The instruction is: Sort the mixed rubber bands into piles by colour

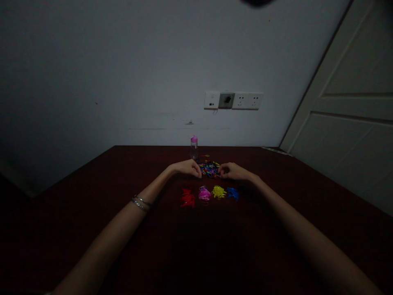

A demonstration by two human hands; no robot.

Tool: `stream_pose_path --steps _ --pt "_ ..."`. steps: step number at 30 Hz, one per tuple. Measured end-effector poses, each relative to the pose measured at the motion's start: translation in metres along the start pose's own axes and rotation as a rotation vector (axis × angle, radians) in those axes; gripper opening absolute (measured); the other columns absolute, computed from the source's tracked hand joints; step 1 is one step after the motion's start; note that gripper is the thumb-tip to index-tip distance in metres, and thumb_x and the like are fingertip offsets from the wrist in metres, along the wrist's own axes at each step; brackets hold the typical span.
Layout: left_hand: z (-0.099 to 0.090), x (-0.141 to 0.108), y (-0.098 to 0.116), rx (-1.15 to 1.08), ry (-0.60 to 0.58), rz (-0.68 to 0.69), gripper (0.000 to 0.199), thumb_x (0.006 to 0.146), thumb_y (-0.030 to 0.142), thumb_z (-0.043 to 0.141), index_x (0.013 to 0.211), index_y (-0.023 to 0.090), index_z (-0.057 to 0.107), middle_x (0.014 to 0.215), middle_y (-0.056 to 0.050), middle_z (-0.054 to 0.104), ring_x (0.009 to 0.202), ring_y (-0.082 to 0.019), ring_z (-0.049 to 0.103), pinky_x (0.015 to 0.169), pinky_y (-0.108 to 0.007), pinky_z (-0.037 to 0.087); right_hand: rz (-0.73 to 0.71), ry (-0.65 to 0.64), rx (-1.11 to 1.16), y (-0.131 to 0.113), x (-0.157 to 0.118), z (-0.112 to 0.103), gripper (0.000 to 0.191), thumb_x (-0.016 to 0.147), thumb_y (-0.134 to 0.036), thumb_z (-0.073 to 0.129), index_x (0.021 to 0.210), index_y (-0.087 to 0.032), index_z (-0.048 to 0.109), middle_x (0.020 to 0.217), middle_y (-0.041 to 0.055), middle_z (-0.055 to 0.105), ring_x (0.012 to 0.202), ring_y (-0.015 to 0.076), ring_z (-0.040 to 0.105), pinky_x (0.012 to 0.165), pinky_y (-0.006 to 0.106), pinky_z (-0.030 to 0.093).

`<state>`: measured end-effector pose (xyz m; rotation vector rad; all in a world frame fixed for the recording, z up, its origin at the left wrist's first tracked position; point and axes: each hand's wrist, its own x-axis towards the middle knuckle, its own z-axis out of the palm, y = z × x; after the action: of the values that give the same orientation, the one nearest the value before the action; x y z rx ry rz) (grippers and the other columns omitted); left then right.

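A mixed pile of small coloured rubber bands lies between my two hands on the dark red table. At its left edge is my left hand, fingers curled together and pointing down; whatever they hold, if anything, is hidden. My right hand touches the pile's right edge, thumb and fingers pinched together, with what is between them too small to make out. Nearer to me, sorted bands lie in a row: a red heap, a pink heap, a yellow heap and a blue heap.
Behind my left hand stands a clear bottle with a pink cap. A few loose bands lie beside it. The table meets a pale wall with a row of sockets. A white panelled door is at the right.
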<state>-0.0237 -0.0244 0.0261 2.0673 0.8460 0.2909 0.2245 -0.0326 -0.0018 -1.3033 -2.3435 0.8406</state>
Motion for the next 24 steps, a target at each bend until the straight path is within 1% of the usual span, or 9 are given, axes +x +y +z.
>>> stream_pose_path --steps 4,7,10,12,15,17,21,24 --pt "0.009 0.0 0.005 0.075 -0.08 -0.01 0.011 0.058 0.018 0.064 0.066 0.014 0.07 0.055 0.001 0.06 0.05 -0.007 0.046 0.052 -0.019 0.033 0.005 0.017 -0.027 -0.002 -0.001 -0.001 0.024 0.061 -0.018 0.053 0.083 -0.011 0.06 0.071 0.0034 0.061 0.062 0.0106 0.052 0.057 0.021 0.039" --pt "0.014 0.004 0.006 0.168 -0.148 -0.01 0.01 0.058 0.019 0.065 0.066 0.015 0.07 0.055 0.001 0.06 0.051 -0.008 0.046 0.051 -0.018 0.032 -0.02 0.011 -0.045 -0.012 -0.003 -0.001 0.024 0.063 -0.021 0.054 0.082 -0.011 0.062 0.07 0.0033 0.061 0.06 0.0105 0.051 0.055 0.021 0.038" --pt "0.015 0.008 0.001 0.23 -0.2 -0.029 0.01 0.059 0.018 0.064 0.067 0.015 0.07 0.057 0.001 0.06 0.053 -0.008 0.047 0.051 -0.018 0.033 -0.072 -0.076 -0.058 -0.028 -0.004 0.003 0.023 0.063 -0.023 0.055 0.081 -0.012 0.065 0.069 0.0031 0.061 0.061 0.0108 0.052 0.055 0.021 0.039" --pt "0.014 0.01 -0.004 0.244 -0.224 -0.044 0.012 0.059 0.019 0.064 0.069 0.014 0.069 0.058 0.001 0.06 0.053 -0.007 0.047 0.052 -0.018 0.033 -0.117 -0.138 -0.064 -0.039 -0.004 0.007 0.022 0.064 -0.022 0.054 0.08 -0.013 0.066 0.069 0.0027 0.061 0.061 0.0106 0.052 0.056 0.021 0.039" --pt "0.013 0.012 -0.011 0.246 -0.238 -0.046 0.015 0.057 0.02 0.066 0.07 0.013 0.069 0.057 0.001 0.059 0.053 -0.007 0.045 0.052 -0.019 0.032 -0.173 -0.177 -0.077 -0.052 -0.002 0.015 0.021 0.064 -0.017 0.052 0.078 -0.013 0.067 0.068 0.0023 0.062 0.059 0.0101 0.052 0.055 0.02 0.039" --pt "0.013 0.013 -0.013 0.232 -0.246 -0.046 0.016 0.055 0.021 0.068 0.069 0.012 0.069 0.056 0.001 0.058 0.052 -0.007 0.045 0.051 -0.019 0.032 -0.199 -0.186 -0.099 -0.056 0.0 0.02 0.021 0.063 -0.016 0.052 0.076 -0.013 0.068 0.067 0.0022 0.062 0.058 0.01 0.052 0.053 0.019 0.038" --pt "0.013 0.014 -0.014 0.194 -0.255 -0.071 0.016 0.053 0.021 0.07 0.066 0.011 0.068 0.054 0.001 0.058 0.051 -0.007 0.044 0.05 -0.019 0.032 -0.228 -0.206 -0.127 -0.056 0.002 0.026 0.02 0.064 -0.014 0.051 0.076 -0.014 0.068 0.067 0.002 0.063 0.056 0.0096 0.051 0.053 0.019 0.037" --pt "0.013 0.014 -0.014 0.189 -0.245 -0.084 0.016 0.052 0.02 0.07 0.064 0.011 0.067 0.052 0.002 0.057 0.049 -0.007 0.044 0.048 -0.019 0.031 -0.233 -0.19 -0.157 -0.055 0.003 0.03 0.019 0.063 -0.014 0.052 0.075 -0.014 0.067 0.068 0.0022 0.063 0.057 0.0097 0.052 0.053 0.019 0.037"
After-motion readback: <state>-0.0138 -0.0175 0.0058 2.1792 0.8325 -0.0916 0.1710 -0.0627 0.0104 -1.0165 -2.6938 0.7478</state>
